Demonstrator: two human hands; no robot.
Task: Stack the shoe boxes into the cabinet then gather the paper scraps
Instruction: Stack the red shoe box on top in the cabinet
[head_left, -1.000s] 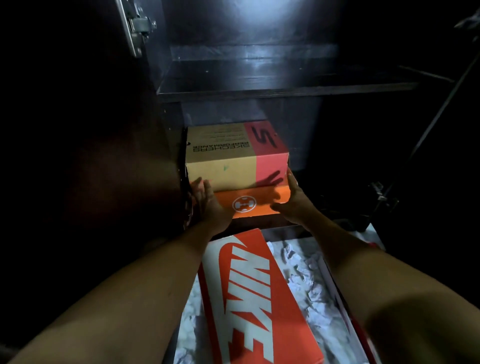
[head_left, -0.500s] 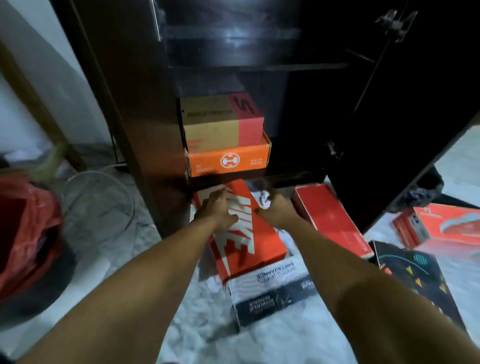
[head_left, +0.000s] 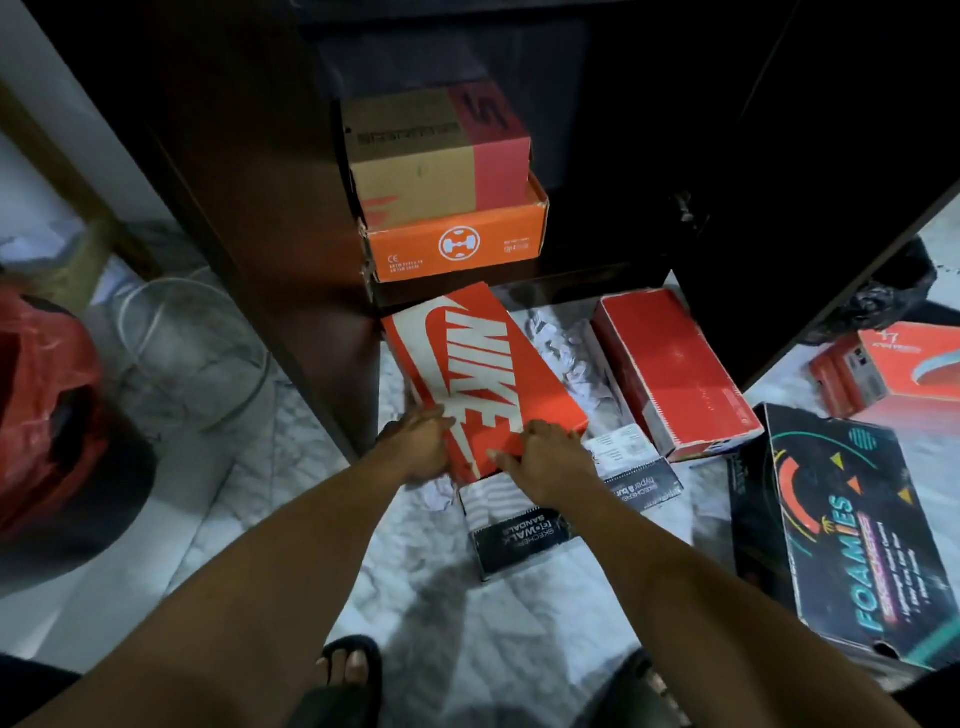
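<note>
I note my left hand (head_left: 423, 441) and right hand (head_left: 545, 457) clamped on the near end of the orange Nike box (head_left: 483, 374), its long axis running far-left toward the cabinet (head_left: 249, 208).

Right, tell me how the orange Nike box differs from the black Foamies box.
The Nike box is orange with big white lettering; the Foamies box is black with multicoloured print. The Nike box lies on the floor just in front of the cabinet, partly on top of another box, with the left hand and right hand at its near end; the Foamies box sits off to the right, untouched. Both are closed shoe boxes not yet in the cabinet.
</note>
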